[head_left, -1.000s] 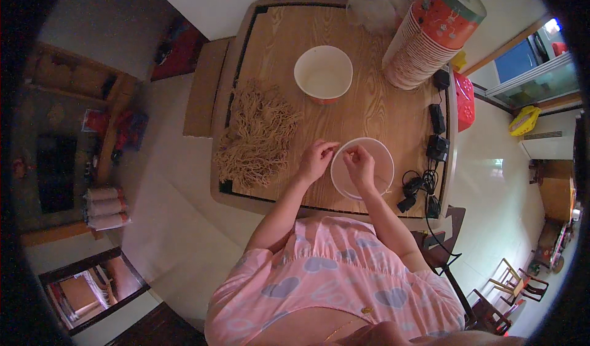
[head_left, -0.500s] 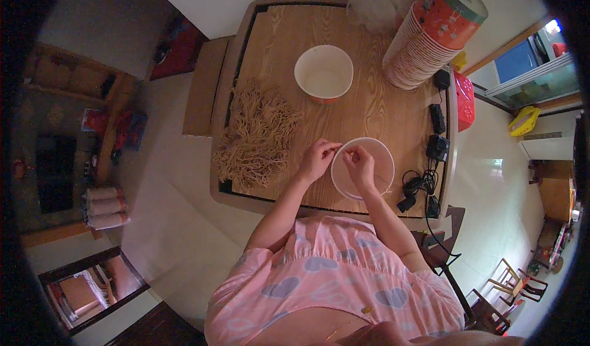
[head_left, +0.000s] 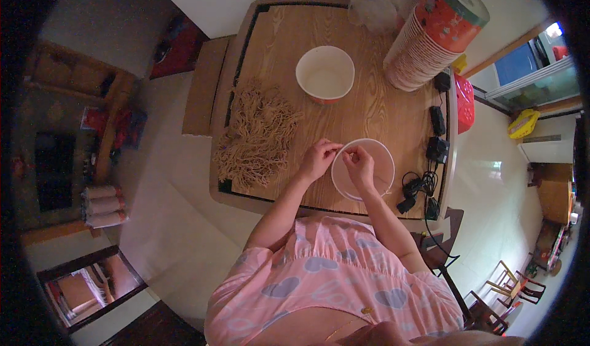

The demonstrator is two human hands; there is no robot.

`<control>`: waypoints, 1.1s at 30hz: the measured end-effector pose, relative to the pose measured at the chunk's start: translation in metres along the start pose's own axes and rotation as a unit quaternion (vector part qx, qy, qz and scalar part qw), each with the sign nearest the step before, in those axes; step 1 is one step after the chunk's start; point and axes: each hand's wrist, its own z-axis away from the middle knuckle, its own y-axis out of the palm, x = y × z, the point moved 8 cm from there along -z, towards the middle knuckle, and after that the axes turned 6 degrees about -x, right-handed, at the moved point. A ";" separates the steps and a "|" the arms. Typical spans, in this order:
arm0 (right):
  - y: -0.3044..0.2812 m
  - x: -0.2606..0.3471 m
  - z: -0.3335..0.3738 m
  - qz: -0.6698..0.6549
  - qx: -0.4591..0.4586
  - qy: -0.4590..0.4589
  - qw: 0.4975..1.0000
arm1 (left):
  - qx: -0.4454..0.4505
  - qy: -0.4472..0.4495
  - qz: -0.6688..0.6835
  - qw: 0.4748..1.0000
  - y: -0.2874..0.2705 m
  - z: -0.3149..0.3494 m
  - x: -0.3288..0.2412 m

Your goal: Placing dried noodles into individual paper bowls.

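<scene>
A white paper bucket (head_left: 376, 180) stands at the table's near edge, its open top toward me. Outside its left rim, my left hand (head_left: 317, 160) is closed, the thumb and forefinger pinched at the wall. My right hand (head_left: 360, 163) reaches over the opening, with its fingertips closed just inside that same rim. Whatever lies between the fingers is too small to make out. A short bit of string (head_left: 388, 192) shows at the bucket's lower right rim. To the left spreads a loose heap of tan strings (head_left: 258, 140).
Farther back stands a second white bucket (head_left: 326, 75). Tall stacked buckets (head_left: 424, 39) lean at the back right, beside a clear plastic bag (head_left: 372, 11). Black adapters and cables (head_left: 421, 186) lie along the right edge of the wooden table (head_left: 362, 115). A cardboard box (head_left: 206, 91) adjoins its left side.
Both hands keep nearly the same place at the bucket's left rim. The whole view has shifted very slightly; nothing else has visibly moved.
</scene>
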 end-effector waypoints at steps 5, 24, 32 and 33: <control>0.000 0.004 0.000 0.017 0.001 -0.015 1.000 | 0.006 0.011 -0.006 1.000 0.002 0.000 0.006; 0.015 0.081 0.024 0.156 0.275 -0.132 0.940 | 0.001 -0.171 0.119 0.978 0.008 0.005 0.047; 0.110 0.098 0.091 0.579 0.327 -0.424 0.615 | 0.183 -0.333 0.256 0.889 0.049 0.007 0.102; 0.108 0.095 0.087 0.582 0.328 -0.427 0.609 | 0.200 -0.291 0.213 0.911 0.049 0.003 0.096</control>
